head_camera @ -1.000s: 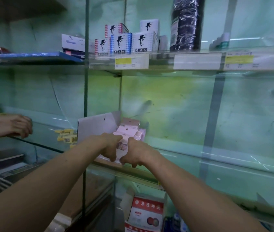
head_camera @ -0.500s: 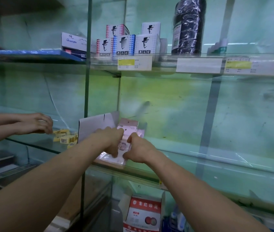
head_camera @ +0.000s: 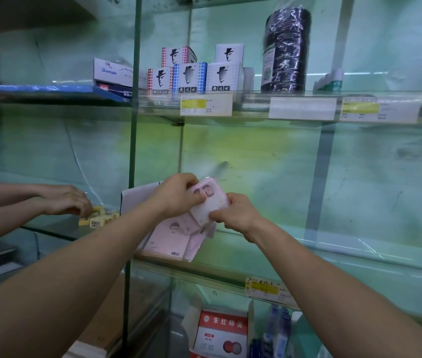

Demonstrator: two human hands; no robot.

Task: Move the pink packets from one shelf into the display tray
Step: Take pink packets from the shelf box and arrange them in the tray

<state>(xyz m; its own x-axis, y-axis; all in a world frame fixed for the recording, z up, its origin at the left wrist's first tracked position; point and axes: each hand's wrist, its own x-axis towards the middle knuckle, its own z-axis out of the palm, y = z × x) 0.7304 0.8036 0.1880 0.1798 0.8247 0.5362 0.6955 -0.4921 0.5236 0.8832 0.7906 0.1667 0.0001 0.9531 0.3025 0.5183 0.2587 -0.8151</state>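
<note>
Head view: both hands are up at the middle glass shelf (head_camera: pixel 334 257), working close together.
Stack of pink packets (head_camera: pixel 211 202): lifted clear and tilted, held between the two hands.
Left hand (head_camera: pixel 179 200): fingers curled over the stack's upper left edge.
Right hand (head_camera: pixel 233 215): thumb and fingers clamped on its lower right corner.
Loose pink packets (head_camera: pixel 173 240): lying flat just beneath the stack, at the shelf's front edge.
Display tray (head_camera: pixel 137 200): white cardboard, its flap standing up behind the left hand.
Off to the left: another person's hands (head_camera: pixel 68 202) rest on small yellow boxes (head_camera: pixel 99 220).
Above: printed white boxes (head_camera: pixel 192 77) and a black wrapped roll (head_camera: pixel 286 50).
Below: a red-and-white box (head_camera: pixel 221 334).
</note>
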